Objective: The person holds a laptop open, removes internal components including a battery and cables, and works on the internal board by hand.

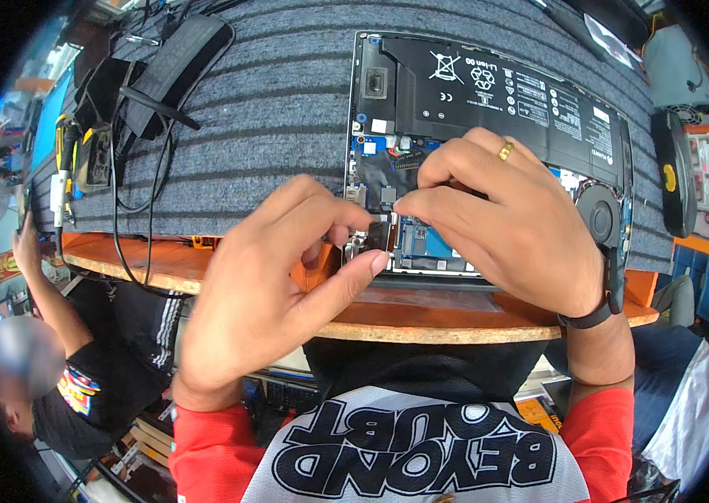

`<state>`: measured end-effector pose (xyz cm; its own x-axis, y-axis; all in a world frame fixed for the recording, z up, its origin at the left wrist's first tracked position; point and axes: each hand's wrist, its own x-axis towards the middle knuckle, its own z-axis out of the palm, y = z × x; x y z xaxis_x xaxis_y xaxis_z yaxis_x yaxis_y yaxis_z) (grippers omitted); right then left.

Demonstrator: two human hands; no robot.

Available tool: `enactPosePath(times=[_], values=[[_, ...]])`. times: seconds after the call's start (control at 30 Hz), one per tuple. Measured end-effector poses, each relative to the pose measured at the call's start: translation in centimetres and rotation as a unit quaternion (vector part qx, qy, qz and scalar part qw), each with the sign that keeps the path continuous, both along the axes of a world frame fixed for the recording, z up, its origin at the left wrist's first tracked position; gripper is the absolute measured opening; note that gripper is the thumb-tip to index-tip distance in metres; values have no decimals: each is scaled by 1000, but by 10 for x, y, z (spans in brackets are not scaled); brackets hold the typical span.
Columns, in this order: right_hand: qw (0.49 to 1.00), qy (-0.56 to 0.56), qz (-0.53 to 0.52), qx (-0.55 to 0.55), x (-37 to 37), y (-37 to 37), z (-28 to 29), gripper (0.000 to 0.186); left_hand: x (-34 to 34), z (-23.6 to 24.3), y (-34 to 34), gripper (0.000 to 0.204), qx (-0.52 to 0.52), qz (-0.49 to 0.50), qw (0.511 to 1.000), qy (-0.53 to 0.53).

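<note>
An opened laptop base (351, 126) lies on the grey mat with its inner parts showing. Its large black battery (505, 92) is on the far side, and a blue circuit board (430, 241) is on the near side. At the near left corner, my left hand (266, 268) has thumb and forefinger at opposite edges of a small black flap (379, 232). Just right of it, my right hand (497, 201) is closed in a pinch low over the board. Whatever sits between its fingertips is hidden. A round cooling fan (598, 213) shows beside my right wrist.
A black power adapter (183, 63) with a looping cable (114, 201) lies at the far left. Near it are a yellow-and-black hand tool (63, 151) and other tools. A black round-ended object (670, 174) stands at the right. Another person (78, 360) sits at left.
</note>
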<state>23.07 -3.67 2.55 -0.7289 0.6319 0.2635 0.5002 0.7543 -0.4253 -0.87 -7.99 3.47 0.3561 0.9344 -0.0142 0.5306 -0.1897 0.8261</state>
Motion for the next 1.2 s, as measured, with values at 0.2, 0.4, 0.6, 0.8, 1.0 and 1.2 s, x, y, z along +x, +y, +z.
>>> enactPosePath(times=[0.2, 0.4, 0.6, 0.8, 1.0, 1.2], values=[[999, 21, 5, 24, 1, 1, -3, 21, 17, -4, -20, 10, -48, 125, 990, -35], [999, 27, -6, 38, 4, -3, -5, 21, 22, -10, -16, 15, -87, 153, 984, -27], [998, 33, -6, 48, 4, -3, -7, 22, 20, -7, -13, 15, -92, 135, 986, 11], [999, 18, -8, 49, 5, -4, -7, 21, 18, -14, -15, 16, -135, 158, 978, -17], [999, 14, -14, 49, 3, -4, -3, 19, 19, -7, -11, 18, -139, 153, 978, 6], [999, 16, -16, 49, 3, -4, -5, 18, 20, -6, -10, 18, -127, 150, 980, 14]])
